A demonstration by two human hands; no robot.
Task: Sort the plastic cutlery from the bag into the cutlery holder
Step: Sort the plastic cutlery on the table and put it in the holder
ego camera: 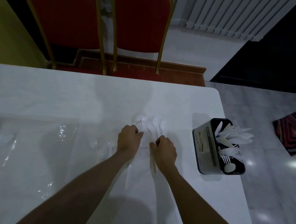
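A loose pile of white plastic spoons and forks (151, 123) lies on the white table (58, 92), heads pointing away from me. My left hand (128, 140) rests at the pile's left side, fingers curled on the handles. My right hand (165, 152) sits at the pile's right side and pinches a few handles (153, 164) that stick out under the wrist. The black cutlery holder (205, 146) stands near the table's right edge, with white knives, forks and a spoon in its compartments. A clear plastic bag (30, 148) lies flat at the left.
More white cutlery (105, 148) lies on the table left of my left forearm, hard to make out. Two red chairs with gold frames (140, 21) stand beyond the table's far edge. The table's right edge is just past the holder. A patterned mat (293, 129) lies on the floor.
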